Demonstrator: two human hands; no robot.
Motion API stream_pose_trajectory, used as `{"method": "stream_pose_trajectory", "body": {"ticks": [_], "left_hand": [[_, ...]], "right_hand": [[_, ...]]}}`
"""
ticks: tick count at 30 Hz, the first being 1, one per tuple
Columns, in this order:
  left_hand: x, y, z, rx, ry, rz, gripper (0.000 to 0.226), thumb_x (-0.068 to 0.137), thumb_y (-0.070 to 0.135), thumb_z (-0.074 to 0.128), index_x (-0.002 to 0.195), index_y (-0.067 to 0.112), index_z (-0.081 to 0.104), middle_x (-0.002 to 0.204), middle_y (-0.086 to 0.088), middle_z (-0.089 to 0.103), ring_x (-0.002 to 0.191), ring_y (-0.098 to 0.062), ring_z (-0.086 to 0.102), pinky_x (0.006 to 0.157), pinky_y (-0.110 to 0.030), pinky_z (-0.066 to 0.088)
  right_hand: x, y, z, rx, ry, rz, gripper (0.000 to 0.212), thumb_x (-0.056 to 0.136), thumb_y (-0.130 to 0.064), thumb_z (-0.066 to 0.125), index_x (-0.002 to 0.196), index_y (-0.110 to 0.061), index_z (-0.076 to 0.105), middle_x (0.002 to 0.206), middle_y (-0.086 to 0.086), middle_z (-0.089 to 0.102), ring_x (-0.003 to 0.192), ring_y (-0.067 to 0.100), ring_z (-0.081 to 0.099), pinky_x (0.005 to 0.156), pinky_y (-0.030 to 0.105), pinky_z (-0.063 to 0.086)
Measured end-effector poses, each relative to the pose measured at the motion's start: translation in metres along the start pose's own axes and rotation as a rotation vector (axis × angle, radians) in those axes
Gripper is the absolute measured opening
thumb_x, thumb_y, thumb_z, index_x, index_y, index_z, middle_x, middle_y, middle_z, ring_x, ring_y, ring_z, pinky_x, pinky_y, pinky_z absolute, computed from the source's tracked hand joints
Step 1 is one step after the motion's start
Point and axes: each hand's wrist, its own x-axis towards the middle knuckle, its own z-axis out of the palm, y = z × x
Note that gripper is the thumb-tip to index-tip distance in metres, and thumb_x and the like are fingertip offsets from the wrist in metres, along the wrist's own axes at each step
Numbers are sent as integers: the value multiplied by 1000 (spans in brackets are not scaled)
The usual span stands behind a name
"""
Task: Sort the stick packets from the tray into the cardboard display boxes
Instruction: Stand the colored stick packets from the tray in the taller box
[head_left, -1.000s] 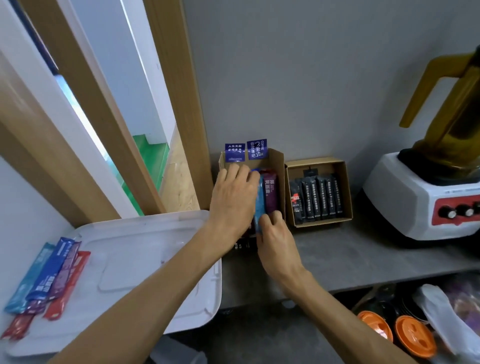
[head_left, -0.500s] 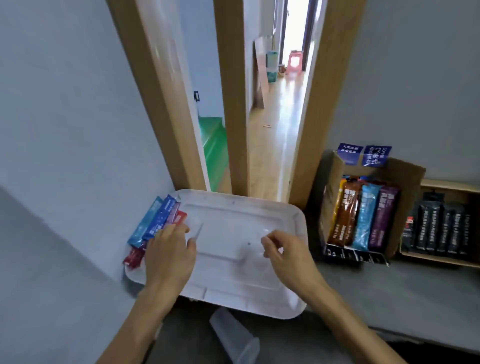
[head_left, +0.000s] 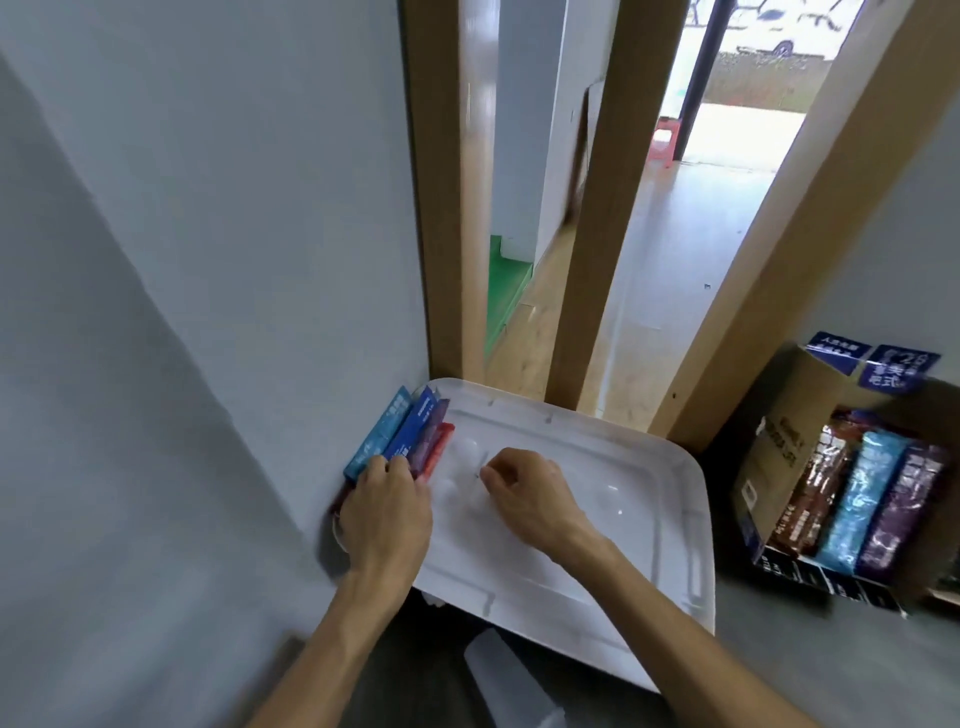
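- left hand (head_left: 385, 512) lies palm-down over the near ends of the stick packets (head_left: 410, 439), fingertips touching them; whether any packet is actually pinched cannot be told from this angle.
- right hand (head_left: 524, 493) hovers loosely curled over the middle of the tray, thumb and forefinger drawn close together, nothing visible between them.
- stick packets sit in a small fan at the far left edge of the white tray (head_left: 649, 525), against the grey wall: light blue one (head_left: 382, 434) leftmost, then dark blue (head_left: 414, 431), purple (head_left: 434, 436), and red (head_left: 440, 447) on the right.
- more red packet ends show at the near left, mostly hidden under the left hand.
- rest of the tray surface is bare white plastic.
- cardboard display box (head_left: 779, 457) stands well apart on the right, on the grey counter, tilted open toward the camera.
- inside the box, upright side by side: brown packets (head_left: 818, 488) left, light blue packets (head_left: 865, 499) middle, purple packets (head_left: 906, 509) right.
- two blue labels (head_left: 872, 361) stick up at the far rim of the box.
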Motion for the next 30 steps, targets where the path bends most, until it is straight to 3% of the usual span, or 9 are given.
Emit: {"method": "stream_pose_trajectory", "body": {"ticks": [5,10,13,15,18,21,23,25,30], "left_hand": [[-6,-10,-12,-333,45,-9,19,102,33,46,100,21,61,104,3,61,90,-14,57,72,-32,56],[-11,-14,-32,-713,-97,-50,8,98,30,56,98,24,60,98,8,62,88,-3,61,64,-16,51],[-13,-10,-36,-835,-164,-87,8,98,29,58,90,28,61,95,10,64,87,-6,63,68,-22,55],[-15,-9,-36,-890,-192,-120,10,98,30,58,88,28,62,92,7,66,86,-9,64,71,-27,57],[-18,-3,-34,-938,-217,-143,12,98,30,56,89,25,63,83,-2,67,79,-13,63,67,-22,49],[-24,7,-31,-936,-277,-72,9,98,29,58,91,26,64,80,2,68,80,-12,64,67,-17,47],[-28,17,-28,-905,-330,1,3,94,33,62,97,32,63,86,8,69,85,-8,66,67,-14,48],[-35,33,-24,-862,-343,87,13,90,38,65,102,37,61,92,16,68,88,-1,65,69,-14,50],[-63,94,-19,-835,-411,282,9,89,31,68,89,37,61,84,19,66,85,16,57,64,0,44]], "right_hand": [[7,4,-7,17,74,15,21,100,-24,60,119,-17,65,113,0,69,96,13,64,85,23,53],[16,-1,-20,364,117,199,36,103,-37,51,130,-13,55,109,7,71,94,18,70,69,23,54],[19,-1,-30,574,33,243,31,102,-33,55,118,-7,62,98,13,73,81,20,71,60,23,50],[15,-1,-37,682,-4,208,29,101,-29,59,110,-3,68,90,13,74,73,18,67,60,24,49],[4,3,-48,809,-34,150,20,96,-16,65,109,-1,69,91,14,76,76,17,67,68,27,53],[-11,10,-62,748,39,111,14,94,-8,67,106,-4,72,89,11,77,74,16,66,70,29,53],[-24,14,-75,671,91,97,12,94,-7,68,104,-5,73,85,9,76,70,14,64,66,27,53],[-38,18,-89,643,122,97,13,93,-5,67,105,-3,72,85,7,76,70,13,64,64,25,52],[-79,38,-130,559,253,87,15,95,-11,65,110,-11,67,93,4,77,77,13,70,66,24,55]]}}
